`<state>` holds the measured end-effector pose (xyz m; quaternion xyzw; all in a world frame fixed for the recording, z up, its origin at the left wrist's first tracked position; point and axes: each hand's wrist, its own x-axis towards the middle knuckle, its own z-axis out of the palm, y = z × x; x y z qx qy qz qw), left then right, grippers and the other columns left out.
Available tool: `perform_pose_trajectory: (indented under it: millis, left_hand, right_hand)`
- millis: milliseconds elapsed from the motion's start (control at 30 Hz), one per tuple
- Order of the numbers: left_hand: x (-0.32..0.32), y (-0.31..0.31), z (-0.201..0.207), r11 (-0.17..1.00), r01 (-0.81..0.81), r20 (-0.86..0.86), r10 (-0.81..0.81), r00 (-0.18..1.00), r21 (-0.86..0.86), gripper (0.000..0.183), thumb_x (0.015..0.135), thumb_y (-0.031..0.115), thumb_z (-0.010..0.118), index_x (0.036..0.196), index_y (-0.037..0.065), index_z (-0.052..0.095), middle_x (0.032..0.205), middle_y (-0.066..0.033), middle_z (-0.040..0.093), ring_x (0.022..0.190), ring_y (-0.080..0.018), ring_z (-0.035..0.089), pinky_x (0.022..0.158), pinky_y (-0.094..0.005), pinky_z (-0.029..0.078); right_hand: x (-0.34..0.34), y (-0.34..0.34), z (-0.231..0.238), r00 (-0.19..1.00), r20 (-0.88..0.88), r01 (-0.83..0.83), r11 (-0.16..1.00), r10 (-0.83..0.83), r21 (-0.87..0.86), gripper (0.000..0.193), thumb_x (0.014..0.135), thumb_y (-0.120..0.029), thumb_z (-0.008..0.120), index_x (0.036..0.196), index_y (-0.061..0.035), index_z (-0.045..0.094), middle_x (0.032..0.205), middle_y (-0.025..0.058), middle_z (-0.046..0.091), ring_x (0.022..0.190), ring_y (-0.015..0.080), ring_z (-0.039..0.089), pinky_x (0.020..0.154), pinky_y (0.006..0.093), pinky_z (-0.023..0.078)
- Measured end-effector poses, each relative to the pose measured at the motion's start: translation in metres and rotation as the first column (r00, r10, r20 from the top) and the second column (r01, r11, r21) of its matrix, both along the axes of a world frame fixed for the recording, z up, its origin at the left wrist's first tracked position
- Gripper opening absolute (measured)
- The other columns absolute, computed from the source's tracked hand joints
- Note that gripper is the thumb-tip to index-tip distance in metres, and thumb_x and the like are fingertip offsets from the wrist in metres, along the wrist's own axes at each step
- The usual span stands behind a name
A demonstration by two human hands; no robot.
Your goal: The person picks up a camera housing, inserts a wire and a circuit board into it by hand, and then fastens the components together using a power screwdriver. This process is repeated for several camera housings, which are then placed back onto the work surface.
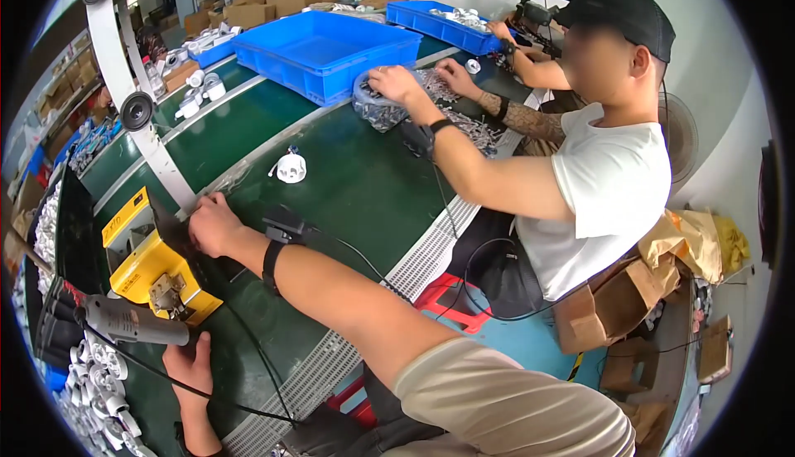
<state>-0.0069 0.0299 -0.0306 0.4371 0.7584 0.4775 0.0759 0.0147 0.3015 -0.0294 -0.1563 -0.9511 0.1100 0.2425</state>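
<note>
Nearby, yellow fixture (153, 266) beside right hand (214, 225), fingers curled, grip unclear; left hand (192, 370) clamped on grey tool (132, 322).

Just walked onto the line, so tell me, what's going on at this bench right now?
The person's left hand grips a grey power screwdriver beside a yellow fixture on the green bench. Their right hand rests at the fixture's far edge. A lone white plastic part lies further along. A seated co-worker has both hands in a bag of small parts beside a blue bin.
</note>
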Motion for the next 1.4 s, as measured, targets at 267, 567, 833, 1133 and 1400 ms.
perform_pose_trajectory:
  millis: [267, 567, 833, 1133, 1400]
  left_hand:
    - [0.002, -0.008, 0.012, 0.997, -0.038, -0.018, 0.037, 0.999, -0.068, 0.021, 0.088, 0.015, 0.068, 0.091, -0.003, 0.056, 0.068, -0.0043, 0.058, 0.059, -0.0114, 0.055, 0.055, -0.0256, 0.045]
    - [0.023, 0.002, 0.041, 0.997, -0.032, -0.134, 0.023, 0.991, -0.065, 0.023, 0.08, 0.021, 0.07, 0.089, 0.002, 0.061, 0.068, -0.0167, 0.063, 0.065, -0.0355, 0.064, 0.061, -0.0424, 0.05]
    - [0.019, -0.008, 0.038, 0.996, -0.054, 0.022, 0.056, 0.998, -0.076, 0.027, 0.081, 0.024, 0.072, 0.088, 0.001, 0.061, 0.068, -0.014, 0.063, 0.063, -0.0299, 0.063, 0.061, -0.0368, 0.049]
    - [0.018, -0.012, 0.045, 0.89, -0.295, -0.405, 0.14, 0.903, -0.349, 0.029, 0.08, 0.035, 0.069, 0.077, 0.006, 0.068, 0.069, -0.0131, 0.067, 0.067, -0.0324, 0.067, 0.061, -0.041, 0.054]
    - [0.033, -0.012, 0.045, 0.938, 0.083, -0.148, -0.14, 0.979, -0.336, 0.029, 0.082, 0.034, 0.069, 0.082, 0.005, 0.069, 0.07, -0.0147, 0.067, 0.067, -0.0316, 0.066, 0.065, -0.0402, 0.054]
  right_hand:
    - [-0.005, -0.017, 0.01, 0.995, 0.098, 0.01, 0.978, -0.031, 0.208, 0.008, 0.066, -0.02, 0.071, 0.073, -0.0182, 0.074, 0.088, 0.0015, 0.069, 0.106, 0.0232, 0.053, 0.097, 0.0425, 0.032]
    - [0.045, -0.042, 0.1, 0.657, -0.754, -0.053, 0.999, 0.027, -0.01, 0.006, 0.084, -0.008, 0.064, 0.085, -0.0021, 0.066, 0.087, 0.0114, 0.066, 0.079, 0.0236, 0.064, 0.076, 0.0349, 0.05]
    - [0.019, -0.07, 0.131, 0.865, -0.494, -0.168, 0.978, 0.087, -0.123, 0.017, 0.079, -0.014, 0.072, 0.093, -0.0048, 0.07, 0.09, 0.0106, 0.07, 0.082, 0.0254, 0.067, 0.081, 0.0332, 0.05]
    - [0.104, 0.072, 0.039, 0.67, -0.031, 0.74, 0.671, -0.742, -0.046, 0.064, 0.068, -0.045, 0.077, 0.121, -0.0144, 0.058, 0.125, 0.0171, 0.057, 0.118, 0.0352, 0.051, 0.098, 0.0443, 0.042]
    - [0.122, -0.001, 0.052, 0.921, -0.322, 0.052, 0.889, -0.219, -0.454, 0.025, 0.081, -0.007, 0.07, 0.103, -0.0016, 0.06, 0.088, 0.0081, 0.07, 0.076, 0.0102, 0.063, 0.068, 0.0257, 0.05]
